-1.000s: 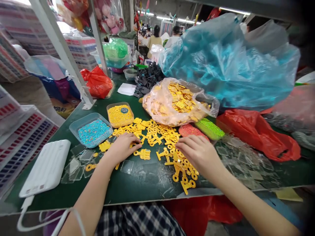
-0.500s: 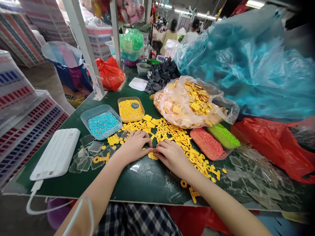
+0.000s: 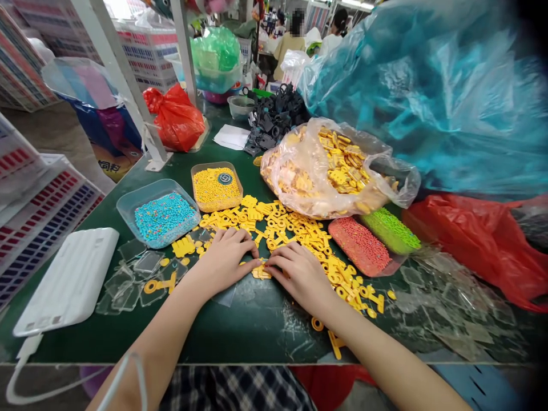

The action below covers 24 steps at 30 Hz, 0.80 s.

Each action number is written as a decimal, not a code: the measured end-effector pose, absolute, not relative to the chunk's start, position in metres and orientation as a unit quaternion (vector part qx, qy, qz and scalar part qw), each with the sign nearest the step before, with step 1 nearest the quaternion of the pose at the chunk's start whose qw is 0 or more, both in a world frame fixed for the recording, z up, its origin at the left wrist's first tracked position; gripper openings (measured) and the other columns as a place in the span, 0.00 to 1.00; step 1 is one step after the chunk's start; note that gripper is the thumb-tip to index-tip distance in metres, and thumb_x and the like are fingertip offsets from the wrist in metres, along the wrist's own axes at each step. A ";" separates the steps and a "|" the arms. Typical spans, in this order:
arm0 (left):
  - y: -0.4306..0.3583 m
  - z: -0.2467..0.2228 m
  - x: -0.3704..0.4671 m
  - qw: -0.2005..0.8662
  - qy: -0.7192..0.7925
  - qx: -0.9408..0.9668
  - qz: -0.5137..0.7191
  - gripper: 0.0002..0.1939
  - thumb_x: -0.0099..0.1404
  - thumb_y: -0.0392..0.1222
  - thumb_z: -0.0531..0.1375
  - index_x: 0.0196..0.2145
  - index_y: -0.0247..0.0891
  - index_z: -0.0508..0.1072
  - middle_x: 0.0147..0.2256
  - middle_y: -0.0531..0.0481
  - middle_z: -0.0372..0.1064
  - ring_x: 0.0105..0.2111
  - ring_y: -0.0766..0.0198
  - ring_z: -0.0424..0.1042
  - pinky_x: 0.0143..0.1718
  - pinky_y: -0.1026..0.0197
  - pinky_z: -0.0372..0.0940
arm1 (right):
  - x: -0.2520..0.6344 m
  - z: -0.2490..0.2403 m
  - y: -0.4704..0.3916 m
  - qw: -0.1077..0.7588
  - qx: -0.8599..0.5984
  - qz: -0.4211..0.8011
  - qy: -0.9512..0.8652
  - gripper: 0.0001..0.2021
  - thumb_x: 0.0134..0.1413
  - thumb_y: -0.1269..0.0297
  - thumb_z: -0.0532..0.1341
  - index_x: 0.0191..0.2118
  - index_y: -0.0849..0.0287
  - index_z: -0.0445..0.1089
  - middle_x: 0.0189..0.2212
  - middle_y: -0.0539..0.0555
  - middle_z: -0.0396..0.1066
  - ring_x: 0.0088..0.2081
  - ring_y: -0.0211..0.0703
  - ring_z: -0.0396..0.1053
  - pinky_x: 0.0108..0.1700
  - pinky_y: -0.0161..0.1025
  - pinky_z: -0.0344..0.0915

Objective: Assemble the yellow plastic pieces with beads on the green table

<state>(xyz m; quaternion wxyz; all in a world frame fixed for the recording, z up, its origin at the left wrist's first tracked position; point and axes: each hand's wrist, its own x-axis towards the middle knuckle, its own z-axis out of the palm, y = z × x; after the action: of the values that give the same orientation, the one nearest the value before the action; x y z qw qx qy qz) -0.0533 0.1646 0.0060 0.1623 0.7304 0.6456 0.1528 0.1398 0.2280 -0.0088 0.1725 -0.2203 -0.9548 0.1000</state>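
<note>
Between my two hands, a small yellow plastic piece (image 3: 261, 273) lies at the table surface. My left hand (image 3: 228, 258) is closed, its thumb and forefinger at the piece's left edge. From the other side, my right hand (image 3: 301, 273) pinches the right edge, fingertips together. A bit of blue shows at the top of the piece; fingers cover part of it. Just beyond the hands spreads a heap of yellow plastic parts (image 3: 295, 228), with rings and T-shaped ends among them. A clear plastic square (image 3: 225, 295) lies below my left hand.
Tubs of blue beads (image 3: 165, 216), yellow beads (image 3: 217, 188), red beads (image 3: 359, 245) and green beads (image 3: 391, 228) stand around the heap. Behind is a bag of yellow pieces (image 3: 338, 171). Clear plastic squares (image 3: 128, 279) and a white power bank (image 3: 68, 279) lie left.
The view has shifted, so the table's left items sit farther left. The fingertips have parted slightly, and more of the yellow piece shows between them.
</note>
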 end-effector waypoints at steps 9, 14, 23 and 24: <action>0.166 0.008 -0.052 0.173 0.656 0.723 0.128 0.09 0.67 0.48 0.59 0.36 0.40 0.75 0.40 0.48 0.68 0.44 0.53 0.64 0.51 0.47 0.56 | 0.144 -0.004 0.231 0.174 -0.203 0.156 -0.951 0.07 0.62 0.63 0.60 0.35 0.56 0.74 0.34 0.52 0.74 0.39 0.43 0.65 0.41 0.41 0.62; 0.166 0.006 -0.054 0.173 0.647 0.730 0.137 0.10 0.67 0.49 0.58 0.37 0.40 0.75 0.39 0.48 0.67 0.43 0.53 0.64 0.50 0.47 0.57 | 0.143 -0.006 0.231 0.162 -0.227 0.208 -0.937 0.06 0.59 0.62 0.64 0.33 0.55 0.76 0.33 0.51 0.74 0.38 0.43 0.65 0.40 0.41 0.62; 0.166 0.004 -0.055 0.166 0.632 0.741 0.153 0.13 0.69 0.49 0.55 0.37 0.41 0.76 0.39 0.47 0.67 0.43 0.54 0.63 0.50 0.49 0.57 | 0.144 -0.008 0.235 0.164 -0.267 0.222 -0.923 0.04 0.54 0.59 0.67 0.36 0.45 0.80 0.35 0.51 0.75 0.40 0.45 0.64 0.42 0.45 0.63; 0.166 0.003 -0.055 0.164 0.630 0.743 0.156 0.13 0.69 0.49 0.55 0.37 0.41 0.76 0.39 0.47 0.67 0.43 0.54 0.63 0.50 0.49 0.57 | 0.145 -0.007 0.235 0.162 -0.265 0.219 -0.925 0.05 0.55 0.59 0.67 0.37 0.44 0.80 0.35 0.51 0.75 0.40 0.45 0.64 0.42 0.44 0.63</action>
<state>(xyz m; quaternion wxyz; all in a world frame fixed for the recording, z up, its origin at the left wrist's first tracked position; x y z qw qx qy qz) -0.0547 0.1657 0.0034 0.1642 0.7426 0.6304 0.1557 0.1448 0.2348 -0.0074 0.1623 -0.2650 -0.9249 0.2190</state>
